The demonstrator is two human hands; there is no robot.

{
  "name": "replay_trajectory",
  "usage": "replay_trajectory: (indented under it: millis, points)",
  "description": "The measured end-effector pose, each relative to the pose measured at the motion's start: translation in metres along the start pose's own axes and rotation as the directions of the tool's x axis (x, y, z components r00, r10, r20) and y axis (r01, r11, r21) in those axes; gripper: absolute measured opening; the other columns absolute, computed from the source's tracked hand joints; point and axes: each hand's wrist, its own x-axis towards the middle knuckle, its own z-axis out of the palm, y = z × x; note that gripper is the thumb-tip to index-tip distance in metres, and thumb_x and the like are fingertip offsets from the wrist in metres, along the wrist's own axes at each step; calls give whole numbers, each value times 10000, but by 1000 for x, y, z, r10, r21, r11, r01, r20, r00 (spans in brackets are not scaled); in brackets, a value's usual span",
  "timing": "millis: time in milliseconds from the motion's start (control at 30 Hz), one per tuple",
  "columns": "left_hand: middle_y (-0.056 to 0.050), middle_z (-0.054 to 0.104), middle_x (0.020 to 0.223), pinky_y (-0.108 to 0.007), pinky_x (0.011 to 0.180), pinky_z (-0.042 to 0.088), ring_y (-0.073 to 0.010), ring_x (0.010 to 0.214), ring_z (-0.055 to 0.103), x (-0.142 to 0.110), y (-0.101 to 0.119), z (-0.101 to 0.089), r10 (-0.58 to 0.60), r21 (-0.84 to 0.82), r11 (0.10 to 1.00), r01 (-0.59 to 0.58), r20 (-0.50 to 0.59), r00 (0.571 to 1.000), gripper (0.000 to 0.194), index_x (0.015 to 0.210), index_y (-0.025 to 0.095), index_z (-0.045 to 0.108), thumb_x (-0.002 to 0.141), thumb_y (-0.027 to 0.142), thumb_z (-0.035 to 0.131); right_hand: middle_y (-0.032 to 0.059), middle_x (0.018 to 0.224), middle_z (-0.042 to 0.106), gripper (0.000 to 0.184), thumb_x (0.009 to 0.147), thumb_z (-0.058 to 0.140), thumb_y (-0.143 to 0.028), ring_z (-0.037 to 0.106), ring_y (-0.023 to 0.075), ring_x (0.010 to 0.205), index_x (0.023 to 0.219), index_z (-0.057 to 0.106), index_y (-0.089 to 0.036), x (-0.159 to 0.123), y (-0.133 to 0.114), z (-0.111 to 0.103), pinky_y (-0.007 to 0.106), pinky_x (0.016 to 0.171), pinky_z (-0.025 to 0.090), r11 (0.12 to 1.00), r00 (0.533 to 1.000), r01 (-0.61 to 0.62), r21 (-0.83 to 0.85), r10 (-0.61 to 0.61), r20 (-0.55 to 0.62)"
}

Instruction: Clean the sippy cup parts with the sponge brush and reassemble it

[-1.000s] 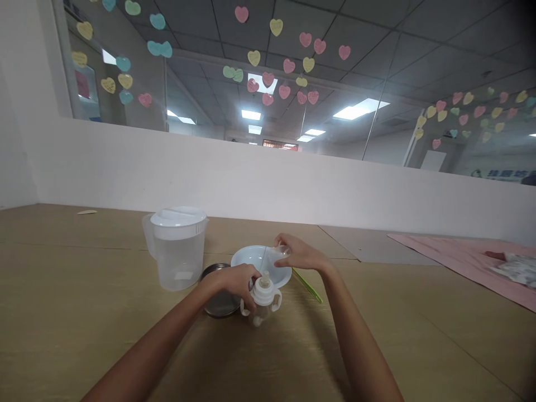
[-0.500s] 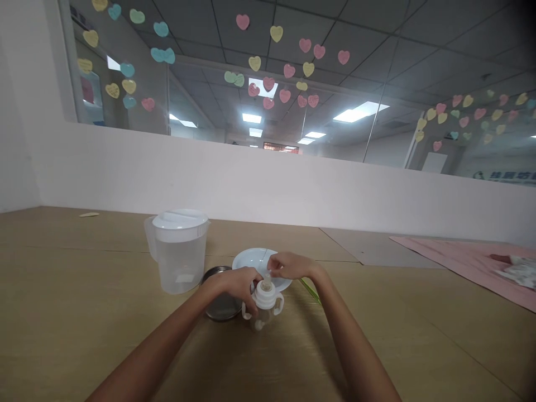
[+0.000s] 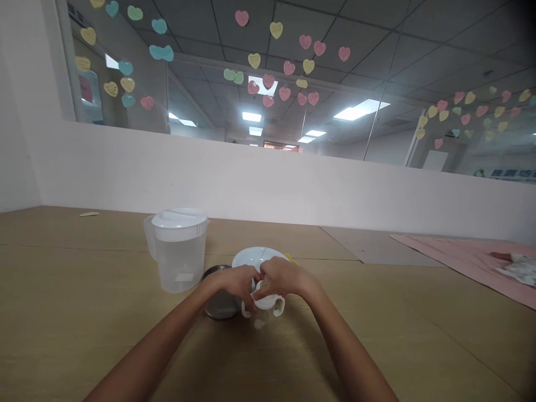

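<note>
A clear baby bottle with a white collar and two white side handles stands upright on the table in front of me. My left hand is closed round its left side, near the collar and left handle. From above and the right, my right hand has its fingers wrapped on the white collar, covering the teat. Behind the hands lies a white plate, partly hidden. A round dark metal dish sits just left of the bottle, partly behind my left wrist.
A translucent lidded pitcher with clear liquid stands at the left. On the far right a pink cloth has a patterned item on it. A thin pale piece lies near the back wall. Something yellow shows behind my right hand.
My right hand has come down and left from above the teat onto the bottle's collar. My left hand has stayed on the bottle. The green strip beside the plate is now hidden.
</note>
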Motion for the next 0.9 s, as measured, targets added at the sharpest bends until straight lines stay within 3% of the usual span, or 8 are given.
replay_trajectory:
  millis: [100, 233, 400, 500, 667, 900]
  points:
    - [57, 513, 591, -196, 474, 311, -95, 536, 456, 3, -4, 2, 21, -19, 1000, -21, 3, 1000, 345, 688, 163, 609, 422, 323, 760, 41, 798, 637, 323, 592, 671, -305, 579, 166, 701, 887, 631, -178, -3, -1, -1, 212, 519, 362, 988, 991, 131, -82, -133, -25]
    - [53, 524, 647, -193, 493, 329, -104, 585, 470, 7, -10, 5, 44, -67, 997, -46, -32, 999, 396, 722, 166, 601, 404, 335, 766, 3, 915, 624, 371, 588, 672, -213, 559, 145, 795, 953, 610, -225, -6, 7, -5, 199, 585, 364, 963, 963, 269, -13, -269, 6]
    - [56, 524, 603, -195, 492, 329, -105, 569, 471, 6, -9, 5, 52, -71, 996, -54, -27, 998, 307, 657, 165, 586, 440, 312, 746, 13, 772, 611, 236, 700, 594, -395, 506, 111, 646, 778, 599, -172, -7, 8, -9, 202, 506, 309, 992, 982, 116, 54, -107, -153]
    - [55, 547, 595, -194, 507, 343, -103, 559, 480, 4, -5, 4, 46, -70, 996, -47, -21, 999, 266, 626, 165, 595, 449, 299, 741, 11, 628, 572, 229, 735, 558, -361, 455, 95, 557, 653, 570, -147, -8, 7, -10, 210, 477, 270, 998, 974, 53, 17, -48, -221]
    - [42, 604, 689, -196, 535, 366, -123, 619, 522, 3, -3, 5, 50, -89, 995, -52, -20, 999, 323, 723, 169, 627, 452, 298, 747, -1, 694, 603, 67, 697, 547, -157, 489, 84, 599, 695, 613, -155, -10, 15, -11, 184, 509, 319, 970, 960, 229, 76, -212, -182]
    - [25, 621, 787, -207, 573, 377, -151, 701, 542, 3, -1, 4, 46, -7, 999, -46, 8, 999, 393, 830, 179, 623, 482, 323, 732, 28, 826, 641, 178, 687, 531, -85, 558, 118, 738, 783, 657, -164, -18, 26, -21, 200, 600, 411, 925, 920, 347, 152, -305, -244]
